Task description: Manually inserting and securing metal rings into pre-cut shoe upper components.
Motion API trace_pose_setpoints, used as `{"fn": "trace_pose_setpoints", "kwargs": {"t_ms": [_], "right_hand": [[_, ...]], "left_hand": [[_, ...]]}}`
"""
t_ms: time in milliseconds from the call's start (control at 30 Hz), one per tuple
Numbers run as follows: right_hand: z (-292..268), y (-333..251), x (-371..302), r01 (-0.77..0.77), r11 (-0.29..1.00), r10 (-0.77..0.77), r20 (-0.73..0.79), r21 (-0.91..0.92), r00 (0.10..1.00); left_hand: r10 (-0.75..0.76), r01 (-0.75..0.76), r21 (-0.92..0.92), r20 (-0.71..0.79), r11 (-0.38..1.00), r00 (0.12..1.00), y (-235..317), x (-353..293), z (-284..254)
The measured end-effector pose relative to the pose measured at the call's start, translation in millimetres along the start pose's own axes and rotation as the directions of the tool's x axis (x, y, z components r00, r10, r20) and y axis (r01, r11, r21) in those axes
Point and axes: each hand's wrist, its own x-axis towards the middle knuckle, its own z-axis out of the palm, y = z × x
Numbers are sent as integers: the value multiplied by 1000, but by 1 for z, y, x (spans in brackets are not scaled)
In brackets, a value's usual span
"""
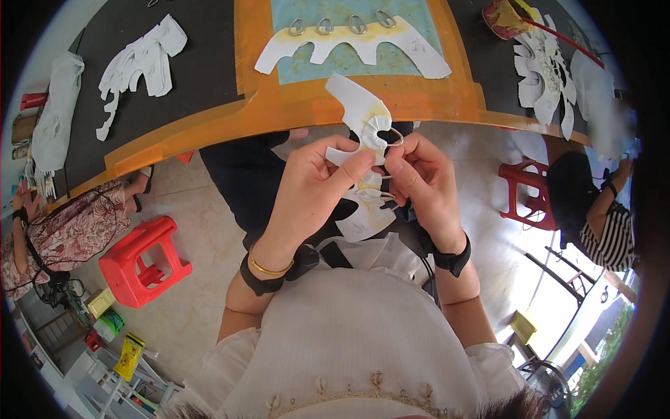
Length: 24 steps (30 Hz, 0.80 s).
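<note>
at ten o'clock a stack of white pieces (143, 63) lies on the table (202, 77), its pieces overlapping; a bump could slide them apart. nearer the middle, also toward ten, the person's left hand (310, 185) pinches the held piece (368, 120) between thumb and fingers. at twelve a white strip (412, 50) with four rings lies on a blue mat (328, 72); its yellow smears, if wet, could stick to a sleeve. the held piece hangs below, just past twelve, clear of the table edge: a slack left thumb would likely drop it. its top ring (398, 137) could twist askew if the right hand (427, 183), toward two, pulls unevenly; those fingertips pinch the ringed edge, though whether the metal is between them one cannot tell. past one, a tub (502, 19) with a red-handled brush (569, 43) stands beside another white pile (539, 78); a knock could smear it.
</note>
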Motion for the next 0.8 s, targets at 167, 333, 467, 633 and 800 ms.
{"fn": "trace_pose_setpoints", "kwargs": {"t_ms": [167,333,467,633,800], "right_hand": [[3,7,-1,327,832,-411,-101,-449,906],[5,2,-2,358,716,-504,-89,-600,859],[4,-1,-2,247,846,-354,-152,-473,923],[4,-7,-7,307,657,-468,-53,-688,882],[6,-5,-8,347,551,-570,-39,-759,821]], "left_hand": [[65,-45,191,-98,981,993,-3,-2,4],[151,-124,259,-88,958,985,-6,-3,3],[191,-167,251,-76,954,979,-8,-2,4],[138,-95,365,-93,926,986,-7,-3,0],[156,-131,284,-70,950,985,-8,-1,6]]}}
